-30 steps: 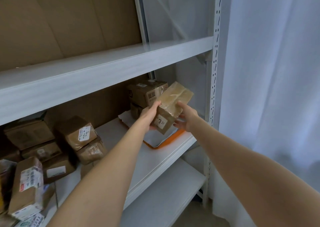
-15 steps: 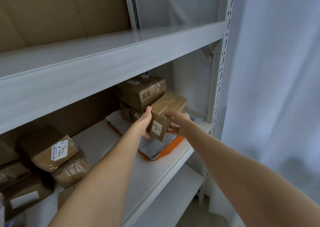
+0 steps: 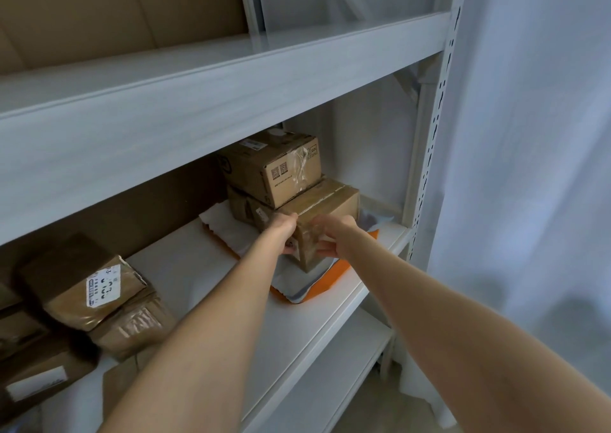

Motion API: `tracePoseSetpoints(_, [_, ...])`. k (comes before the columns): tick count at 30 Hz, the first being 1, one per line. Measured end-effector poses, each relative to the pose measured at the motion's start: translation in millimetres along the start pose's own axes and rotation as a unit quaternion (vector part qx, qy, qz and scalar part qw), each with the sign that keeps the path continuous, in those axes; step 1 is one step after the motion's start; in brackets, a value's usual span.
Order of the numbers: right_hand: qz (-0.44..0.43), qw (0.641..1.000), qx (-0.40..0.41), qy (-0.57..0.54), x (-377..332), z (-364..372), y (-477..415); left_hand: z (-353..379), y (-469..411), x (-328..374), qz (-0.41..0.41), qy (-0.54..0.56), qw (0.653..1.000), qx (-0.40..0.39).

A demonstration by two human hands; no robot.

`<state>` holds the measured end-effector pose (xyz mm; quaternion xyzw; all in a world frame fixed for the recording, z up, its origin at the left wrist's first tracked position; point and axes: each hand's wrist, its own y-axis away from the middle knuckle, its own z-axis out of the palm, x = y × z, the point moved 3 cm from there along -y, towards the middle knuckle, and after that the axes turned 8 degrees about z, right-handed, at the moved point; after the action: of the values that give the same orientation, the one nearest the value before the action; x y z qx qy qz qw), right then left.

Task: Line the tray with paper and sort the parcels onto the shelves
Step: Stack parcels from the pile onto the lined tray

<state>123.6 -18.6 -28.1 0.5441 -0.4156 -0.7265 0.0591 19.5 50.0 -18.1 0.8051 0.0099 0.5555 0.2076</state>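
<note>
Grips the taped brown parcel (image 3: 325,202) with both hands: left hand (image 3: 281,230) curled round its 9 o'clock side, right hand (image 3: 334,237) wrapped on the near corner at 3 o'clock, somewhat blurred. Reads as a two-sided hold for steering the parcel square rather than for carrying weight.

Sets it on the orange tray (image 3: 325,282) at the right end of the middle shelf (image 3: 205,267), close under the upper shelf (image 3: 198,108). Cannot tell whether fully down or a touch lifted at the near edge.

Lined already with white paper (image 3: 224,221), overhanging the tray rim at 10 o'clock; lining step judged done.

Appears to butt the parcel against two stacked boxes at 11 o'clock of the hands, top box (image 3: 274,168) on lower box (image 3: 243,206). Probably packs the tray tight from the back and leaves the near strip at 6 o'clock free for more.

At 8 o'clock of the view, on the same shelf and well apart from the tray: loose parcels (image 3: 86,287), heaped, likely awaiting sorting. So judged mid-task.

Next likely: let go and pull back low, minding the top box just beside the left hand.
</note>
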Motion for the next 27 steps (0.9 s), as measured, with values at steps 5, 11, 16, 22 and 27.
tracePoseSetpoints(5, [-0.011, 1.000, 0.020, 0.022, -1.8, 1.0, -1.9, -2.8, 4.9, 3.0, -0.002, 0.011, 1.000, -0.015])
tracePoseSetpoints(11, [-0.016, 0.999, 0.036, 0.035, -2.2, 3.1, -0.2, -2.0, 14.8, 1.4, 0.004, -0.052, 0.997, -0.056])
tracePoseSetpoints(16, [-0.060, 0.993, 0.049, 0.087, -1.4, 4.2, 2.1, -10.2, 29.9, 2.0, 0.013, -0.105, 0.992, -0.071])
tracePoseSetpoints(22, [-0.091, 0.982, 0.118, 0.115, -0.4, 2.9, 32.4, -39.4, 47.5, 2.9, 0.106, -0.175, 0.978, 0.028])
tracePoseSetpoints(27, [-0.140, 0.975, 0.107, 0.138, 6.3, 17.3, 67.0, -63.3, 78.3, -1.4, 0.160, -0.274, 0.945, 0.078])
